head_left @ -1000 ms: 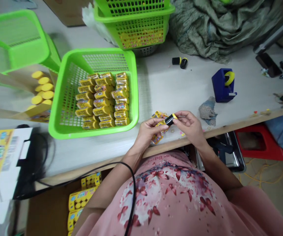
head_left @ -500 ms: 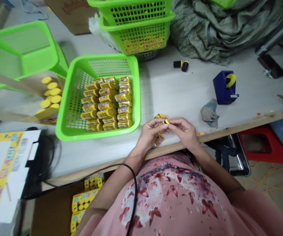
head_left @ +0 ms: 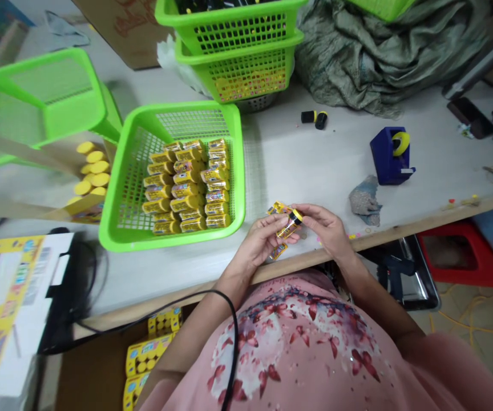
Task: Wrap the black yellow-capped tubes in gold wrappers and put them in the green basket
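Note:
My left hand (head_left: 260, 240) is closed around a small tube (head_left: 288, 226) with a yellow cap, a black band and a printed yellow wrap. The tube lies tilted across the fingers, its capped end up and to the right. My right hand (head_left: 326, 225) grips at the capped end with thumb and fingers. Under and beside the hands lie flat yellow printed wrappers (head_left: 277, 206), partly hidden by the fingers. Left of the hands, a green basket (head_left: 242, 171) holds several rows of similar wrapped yellow tubes (head_left: 186, 188).
Two black tubes (head_left: 315, 118) lie farther back. A blue tape dispenser (head_left: 387, 157) and a crumpled grey cloth (head_left: 365, 201) stand to the right. Stacked green baskets (head_left: 246, 48) and a grey-green sack (head_left: 370, 63) fill the back. A black cable (head_left: 161, 305) crosses the table's front edge.
The tube has been tilted so its wrapped side and yellow cap now show between my hands. My right fingers have opened slightly around the cap end.

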Tool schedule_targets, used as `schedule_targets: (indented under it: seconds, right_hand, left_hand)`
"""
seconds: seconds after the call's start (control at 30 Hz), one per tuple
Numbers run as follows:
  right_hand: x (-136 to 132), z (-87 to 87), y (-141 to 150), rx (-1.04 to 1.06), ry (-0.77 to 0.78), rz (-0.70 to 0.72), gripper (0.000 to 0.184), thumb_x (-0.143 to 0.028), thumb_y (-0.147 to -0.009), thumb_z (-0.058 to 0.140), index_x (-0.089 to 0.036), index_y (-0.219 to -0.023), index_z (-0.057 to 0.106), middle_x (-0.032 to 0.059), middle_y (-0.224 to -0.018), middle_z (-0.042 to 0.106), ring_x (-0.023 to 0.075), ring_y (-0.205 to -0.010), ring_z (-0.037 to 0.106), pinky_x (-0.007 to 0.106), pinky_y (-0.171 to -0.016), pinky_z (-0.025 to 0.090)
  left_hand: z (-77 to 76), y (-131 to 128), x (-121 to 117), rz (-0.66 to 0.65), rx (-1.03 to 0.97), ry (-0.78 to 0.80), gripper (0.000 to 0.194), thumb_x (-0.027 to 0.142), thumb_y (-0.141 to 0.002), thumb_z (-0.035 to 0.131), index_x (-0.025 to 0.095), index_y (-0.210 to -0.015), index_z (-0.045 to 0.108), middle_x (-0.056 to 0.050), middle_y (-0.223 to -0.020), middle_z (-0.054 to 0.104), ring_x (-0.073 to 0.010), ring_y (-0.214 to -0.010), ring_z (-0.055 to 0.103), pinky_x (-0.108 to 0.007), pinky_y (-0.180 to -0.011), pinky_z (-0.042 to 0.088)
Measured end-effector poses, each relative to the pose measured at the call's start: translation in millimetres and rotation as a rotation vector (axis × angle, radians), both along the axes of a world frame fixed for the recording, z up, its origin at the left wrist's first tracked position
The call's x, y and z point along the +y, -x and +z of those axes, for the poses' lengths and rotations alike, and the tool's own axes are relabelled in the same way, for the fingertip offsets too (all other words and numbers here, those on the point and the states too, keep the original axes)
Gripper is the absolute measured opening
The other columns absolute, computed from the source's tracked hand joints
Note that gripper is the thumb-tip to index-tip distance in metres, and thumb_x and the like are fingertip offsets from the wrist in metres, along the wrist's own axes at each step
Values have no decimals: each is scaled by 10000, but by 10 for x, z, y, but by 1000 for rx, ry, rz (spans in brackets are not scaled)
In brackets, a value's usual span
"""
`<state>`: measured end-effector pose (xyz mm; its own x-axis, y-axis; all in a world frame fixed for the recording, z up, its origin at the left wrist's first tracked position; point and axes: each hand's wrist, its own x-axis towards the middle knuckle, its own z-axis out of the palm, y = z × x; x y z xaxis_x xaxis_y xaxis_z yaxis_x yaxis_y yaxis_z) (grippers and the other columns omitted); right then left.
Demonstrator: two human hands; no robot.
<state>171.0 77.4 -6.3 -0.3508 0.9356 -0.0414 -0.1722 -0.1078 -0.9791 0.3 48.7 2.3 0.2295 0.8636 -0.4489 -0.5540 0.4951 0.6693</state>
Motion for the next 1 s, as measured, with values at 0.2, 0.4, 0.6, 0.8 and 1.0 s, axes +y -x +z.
schedule_targets:
  seconds: [0.2, 0.4, 0.6, 0.8, 1.0]
  right_hand:
    - [-4, -3, 31, -18, 19, 11, 263, -421, -726, 777, -275, -943, 750, -5, -1061, 760, 176, -1022, 691, 371, -977, 544]
    - [-9, 26, 41, 12, 48, -36, 277, -418, -712, 786, -265, -935, 730, -4, -1017, 761, 157, -939, 700, 326, -881, 579]
    - [15, -80, 57, -94, 11, -61, 339, -481, -683, 796, -234, -892, 694, 1, -902, 735, 147, -830, 677, 299, -824, 561]
    - [-48, -125, 131, -489, -297, -233, 447, -543, -794, 686, -210, -1084, 618, 74, -967, 684, 206, -879, 643, 360, -840, 546]
    - [-139, -131, 202, -728, -897, -207, 622, -216, -832, 629, -208, -1404, 386, 144, -1269, 588, 285, -1195, 560, 489, -1033, 484]
  left_hand:
    - [-12, 5, -5, 4, 4, 5, 370, 280, -648, 852, 141, -960, 710, -80, -877, 778, -181, -642, 736, -281, -654, 626]
    - [-21, 42, -14, -51, 7, 4, 364, 314, -695, 810, 132, -991, 702, -103, -860, 772, -201, -655, 739, -296, -651, 622]
    - [-25, -24, -71, 68, 139, -97, 423, 261, -611, 872, 159, -985, 702, -39, -824, 764, -171, -682, 717, -299, -708, 593]
    - [-89, -123, -53, 251, 313, -204, 478, 256, -601, 882, 195, -1026, 672, -15, -918, 762, -149, -840, 707, -276, -843, 543]
    - [-108, -86, -8, 232, 145, -170, 487, 291, -596, 886, 184, -1024, 681, 7, -828, 744, -117, -703, 693, -233, -727, 556]
